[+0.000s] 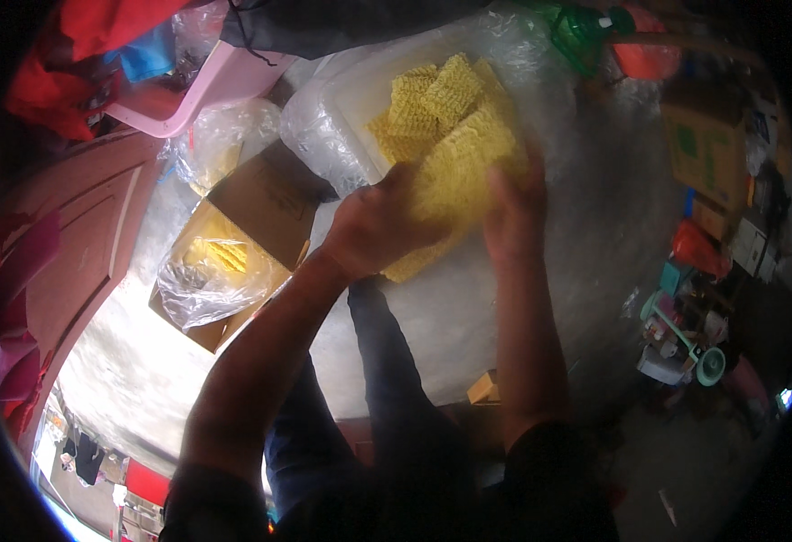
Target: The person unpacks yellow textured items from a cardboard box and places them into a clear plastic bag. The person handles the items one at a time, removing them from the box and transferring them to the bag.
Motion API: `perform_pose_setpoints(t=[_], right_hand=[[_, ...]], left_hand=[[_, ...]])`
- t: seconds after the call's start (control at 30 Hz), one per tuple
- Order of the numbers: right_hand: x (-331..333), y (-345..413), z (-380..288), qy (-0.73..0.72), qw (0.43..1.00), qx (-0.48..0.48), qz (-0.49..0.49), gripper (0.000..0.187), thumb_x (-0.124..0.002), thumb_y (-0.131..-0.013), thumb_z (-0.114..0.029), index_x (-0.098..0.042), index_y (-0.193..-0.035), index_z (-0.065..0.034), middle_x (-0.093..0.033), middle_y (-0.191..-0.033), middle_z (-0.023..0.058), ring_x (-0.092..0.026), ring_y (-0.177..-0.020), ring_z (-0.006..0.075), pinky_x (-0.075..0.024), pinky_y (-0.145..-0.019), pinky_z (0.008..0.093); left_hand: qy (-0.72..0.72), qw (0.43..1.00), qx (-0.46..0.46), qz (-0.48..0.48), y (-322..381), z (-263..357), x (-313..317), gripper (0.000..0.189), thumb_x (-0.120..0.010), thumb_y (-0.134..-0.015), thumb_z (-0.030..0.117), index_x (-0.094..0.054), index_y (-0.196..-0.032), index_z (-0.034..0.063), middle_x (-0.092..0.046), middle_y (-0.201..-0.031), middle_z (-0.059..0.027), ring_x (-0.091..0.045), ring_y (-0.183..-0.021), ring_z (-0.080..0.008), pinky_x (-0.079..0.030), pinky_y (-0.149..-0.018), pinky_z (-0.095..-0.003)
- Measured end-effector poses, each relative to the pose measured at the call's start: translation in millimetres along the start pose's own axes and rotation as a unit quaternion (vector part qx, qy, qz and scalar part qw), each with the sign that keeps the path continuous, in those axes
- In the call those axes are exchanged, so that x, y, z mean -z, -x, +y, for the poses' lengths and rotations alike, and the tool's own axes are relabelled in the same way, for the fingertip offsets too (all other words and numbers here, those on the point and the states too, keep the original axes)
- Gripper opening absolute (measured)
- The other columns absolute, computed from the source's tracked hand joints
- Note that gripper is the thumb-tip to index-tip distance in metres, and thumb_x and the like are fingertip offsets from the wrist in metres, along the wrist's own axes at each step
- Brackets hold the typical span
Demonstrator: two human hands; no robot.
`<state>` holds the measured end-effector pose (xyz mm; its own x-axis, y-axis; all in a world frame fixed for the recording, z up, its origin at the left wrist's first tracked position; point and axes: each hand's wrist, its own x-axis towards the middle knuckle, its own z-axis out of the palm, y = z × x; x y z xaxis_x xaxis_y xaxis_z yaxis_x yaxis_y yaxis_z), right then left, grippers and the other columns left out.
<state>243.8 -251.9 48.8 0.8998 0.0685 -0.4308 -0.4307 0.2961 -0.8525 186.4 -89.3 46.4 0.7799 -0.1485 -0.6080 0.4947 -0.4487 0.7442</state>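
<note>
My left hand (pixel 385 220) and my right hand (pixel 518 196) hold a yellow, crinkled sheet-like piece (pixel 467 166) between them; it looks like a block of dried noodles, blurred in part. Beyond it, several similar yellow wavy blocks (pixel 413 101) lie on a plastic-lined, pale container (pixel 341 95). Another yellow piece (pixel 409 264) shows below my hands; whether it is joined to the held one, I cannot tell. On the left, an open cardboard box (pixel 260 203) contains a clear plastic bag (pixel 213 291) with yellow wavy pieces (pixel 230 254) in it.
A pink plastic chair or tub edge (pixel 192 101) is at upper left, above a reddish wooden door or panel (pixel 97 223). At right stand a cardboard box (pixel 704 149), a red bag (pixel 697 247) and mixed household items. A small box (pixel 484 388) lies near my right forearm.
</note>
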Motion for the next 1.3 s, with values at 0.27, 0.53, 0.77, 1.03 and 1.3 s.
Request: perform_pose_setpoints(t=[0.27,0.53,0.77,1.03,1.3], right_hand=[[7,-11,2,0.218,0.974,0.051,-0.030,0.050,-0.064,-0.075,-0.017,-0.048,-0.120,-0.0015,-0.053,-0.113,0.0101,-0.052,-0.102,0.0190,-0.0426,-0.086,0.0326],[29,-19,-1,0.418,0.905,0.078,0.024,0.049,-0.072,-0.069,-0.004,-0.051,-0.113,-0.0003,-0.057,-0.104,0.0071,-0.056,-0.090,0.0137,-0.0479,-0.078,0.0281],[41,-20,-13,0.388,0.921,0.046,0.011,0.040,-0.075,-0.068,-0.009,-0.052,-0.100,-0.0013,-0.057,-0.099,0.0080,-0.056,-0.089,0.0157,-0.0493,-0.075,0.0293],[92,-48,20,0.241,0.969,-0.026,0.050,0.039,-0.070,-0.074,-0.012,-0.051,-0.107,-0.0020,-0.057,-0.103,0.0105,-0.056,-0.096,0.0208,-0.0478,-0.081,0.0312],[18,-70,9,0.290,0.950,0.030,-0.111,0.059,-0.071,-0.072,-0.013,-0.047,-0.124,-0.0014,-0.053,-0.119,0.0155,-0.052,-0.109,0.0215,-0.0465,-0.086,0.0322]], left_hand=[[-0.112,0.989,-0.008,0.092,0,18,-1,0.068,-0.066,-0.078,0.045,-0.038,-0.126,0.0066,-0.062,-0.100,-0.0157,-0.065,-0.082,-0.0274,-0.053,-0.072,-0.0366],[-0.097,0.994,-0.009,0.044,-9,5,8,0.065,-0.065,-0.079,0.043,-0.039,-0.126,0.0065,-0.062,-0.100,-0.0162,-0.063,-0.087,-0.0265,-0.052,-0.076,-0.0350],[-0.108,0.993,0.049,0.022,-26,-5,18,0.065,-0.064,-0.077,0.046,-0.041,-0.124,0.0072,-0.060,-0.104,-0.0170,-0.061,-0.093,-0.0290,-0.050,-0.081,-0.0368],[0.056,0.983,-0.037,0.173,-11,-27,9,0.058,-0.068,-0.077,0.038,-0.047,-0.118,0.0036,-0.060,-0.106,-0.0177,-0.061,-0.095,-0.0278,-0.048,-0.081,-0.0340],[0.265,0.958,-0.084,0.063,-6,-28,14,0.051,-0.071,-0.078,0.020,-0.049,-0.120,0.0037,-0.060,-0.103,-0.0086,-0.056,-0.093,-0.0121,-0.045,-0.082,-0.0269]])
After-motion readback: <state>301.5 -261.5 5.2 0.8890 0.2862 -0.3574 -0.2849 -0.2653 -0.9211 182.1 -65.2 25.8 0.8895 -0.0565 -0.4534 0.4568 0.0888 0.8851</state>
